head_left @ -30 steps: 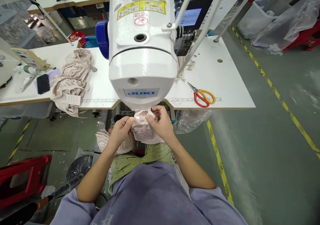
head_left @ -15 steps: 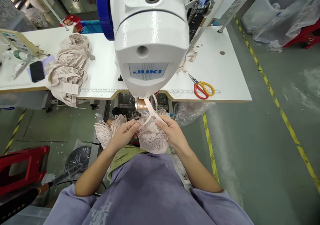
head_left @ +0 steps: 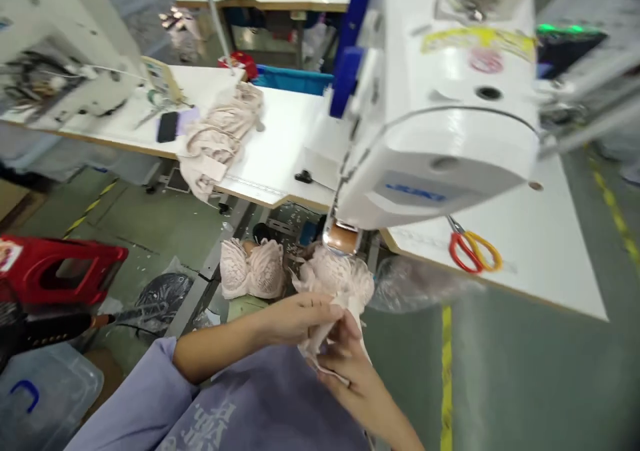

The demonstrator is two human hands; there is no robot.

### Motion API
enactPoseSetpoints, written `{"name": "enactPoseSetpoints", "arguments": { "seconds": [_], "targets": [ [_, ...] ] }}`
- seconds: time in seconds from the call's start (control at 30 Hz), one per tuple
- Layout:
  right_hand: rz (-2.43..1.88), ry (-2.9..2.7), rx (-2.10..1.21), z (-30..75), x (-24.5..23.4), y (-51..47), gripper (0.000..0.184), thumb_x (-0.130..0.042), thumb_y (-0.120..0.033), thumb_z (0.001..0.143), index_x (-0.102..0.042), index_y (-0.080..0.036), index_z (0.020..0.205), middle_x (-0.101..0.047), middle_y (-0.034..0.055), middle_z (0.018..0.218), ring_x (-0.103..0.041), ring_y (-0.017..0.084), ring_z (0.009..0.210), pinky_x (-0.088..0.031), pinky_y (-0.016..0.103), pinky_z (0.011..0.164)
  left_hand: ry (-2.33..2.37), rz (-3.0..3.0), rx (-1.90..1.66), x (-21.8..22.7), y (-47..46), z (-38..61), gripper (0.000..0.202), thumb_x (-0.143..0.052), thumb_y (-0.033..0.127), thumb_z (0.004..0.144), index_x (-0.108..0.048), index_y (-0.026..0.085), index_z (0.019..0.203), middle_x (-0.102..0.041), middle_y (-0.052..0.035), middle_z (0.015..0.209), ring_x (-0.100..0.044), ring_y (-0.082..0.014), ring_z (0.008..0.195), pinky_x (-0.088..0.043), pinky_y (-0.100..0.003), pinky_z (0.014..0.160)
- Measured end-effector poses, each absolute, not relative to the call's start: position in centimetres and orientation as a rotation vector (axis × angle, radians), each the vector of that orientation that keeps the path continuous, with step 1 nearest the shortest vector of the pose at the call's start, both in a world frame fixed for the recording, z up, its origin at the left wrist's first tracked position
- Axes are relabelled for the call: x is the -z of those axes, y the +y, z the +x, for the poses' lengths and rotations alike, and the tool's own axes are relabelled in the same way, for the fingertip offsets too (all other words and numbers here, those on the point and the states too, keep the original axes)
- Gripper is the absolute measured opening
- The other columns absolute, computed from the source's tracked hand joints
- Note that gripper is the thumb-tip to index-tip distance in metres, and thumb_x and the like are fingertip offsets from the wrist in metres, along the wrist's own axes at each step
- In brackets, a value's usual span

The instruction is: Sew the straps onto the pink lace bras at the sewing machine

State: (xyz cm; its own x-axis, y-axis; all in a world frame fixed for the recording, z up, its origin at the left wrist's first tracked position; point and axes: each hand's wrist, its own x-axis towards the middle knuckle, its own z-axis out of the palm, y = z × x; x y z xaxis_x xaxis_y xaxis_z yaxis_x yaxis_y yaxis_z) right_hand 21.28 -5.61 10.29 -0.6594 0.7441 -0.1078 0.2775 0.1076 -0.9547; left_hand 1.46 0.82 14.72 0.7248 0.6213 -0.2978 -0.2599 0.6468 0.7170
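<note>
Under the sewing machine [head_left: 440, 137] head, 6 o'clock: lace garment [head_left: 337, 281], likely light, limp, snag-prone. Both left hand [head_left: 295, 317] and right hand [head_left: 353, 371] pinch its lower edge, fingers closed. Best gripped at the seamed edge, not open lace.

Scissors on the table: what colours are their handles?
The scissors have red and yellow handles; head view.

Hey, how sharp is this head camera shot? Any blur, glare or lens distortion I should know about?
Head view: motion blur smears the whole frame, worst on the sewing machine and the green light behind it. The left hand, right hand and the lace garment they hold are soft. Glare sits on the machine's white casing. The wide lens makes it loom over the table.
</note>
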Motion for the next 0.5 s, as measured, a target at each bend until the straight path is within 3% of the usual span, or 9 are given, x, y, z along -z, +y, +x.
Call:
{"name": "enactPoseSetpoints", "arguments": {
  "seconds": [0.1, 0.23, 0.37, 0.5],
  "targets": [
    [-1.17, -1.974, -1.443, 21.4, -7.7, -6.6, 0.036, -0.042, -0.042, 0.103, -0.069, -0.022, 0.09, -0.068, 0.0061, 0.082, -0.066, 0.02, 0.077, -0.051, 0.027, 0.069, 0.592, 0.539, -0.852, -17.0, 2.0, -1.0, 0.04, -0.066, 0.052, 0.092, -0.071, 0.013, 0.085, -0.057, 0.0004, 0.056, -0.058, -0.0123, 0.055, -0.049, -0.024, 0.06],
    [-1.254, -2.088, -1.361, 21.6, -5.6, -5.5, 0.038, -0.04, -0.044, 0.103, -0.068, -0.023, 0.09, -0.067, 0.0049, 0.079, -0.065, 0.02, 0.075, -0.048, 0.028, 0.066, 0.713, 0.389, -1.321, -19.6, 6.1, -9.1, 0.025, -0.058, 0.027, 0.1, -0.063, 0.014, 0.08, -0.044, 0.0075, 0.053, -0.05, -0.0069, 0.049, -0.049, -0.021, 0.059],
    [-1.303, -2.165, -1.445, 22.3, -5.9, -3.5, 0.04, -0.04, -0.05, 0.102, -0.069, -0.024, 0.092, -0.067, 0.0059, 0.084, -0.065, 0.023, 0.08, -0.047, 0.03, 0.069, 0.814, 0.273, -1.656, -19.6, 8.9, -16.9, 0.038, -0.032, 0.025, 0.109, -0.056, 0.014, 0.082, -0.047, 0.0067, 0.055, -0.05, -0.0063, 0.047, -0.044, -0.019, 0.053],
    [-1.285, -1.966, -1.733, 23.8, -6.6, -2.7, 0.043, -0.044, -0.056, 0.099, -0.07, -0.024, 0.088, -0.066, 0.0058, 0.085, -0.065, 0.021, 0.081, -0.049, 0.029, 0.072, 0.937, 0.188, -1.815, -18.9, 8.8, -22.0, 0.042, -0.025, 0.029, 0.111, -0.052, 0.015, 0.082, -0.049, 0.0064, 0.055, -0.049, -0.0056, 0.043, -0.041, -0.018, 0.049]
  ]
}}
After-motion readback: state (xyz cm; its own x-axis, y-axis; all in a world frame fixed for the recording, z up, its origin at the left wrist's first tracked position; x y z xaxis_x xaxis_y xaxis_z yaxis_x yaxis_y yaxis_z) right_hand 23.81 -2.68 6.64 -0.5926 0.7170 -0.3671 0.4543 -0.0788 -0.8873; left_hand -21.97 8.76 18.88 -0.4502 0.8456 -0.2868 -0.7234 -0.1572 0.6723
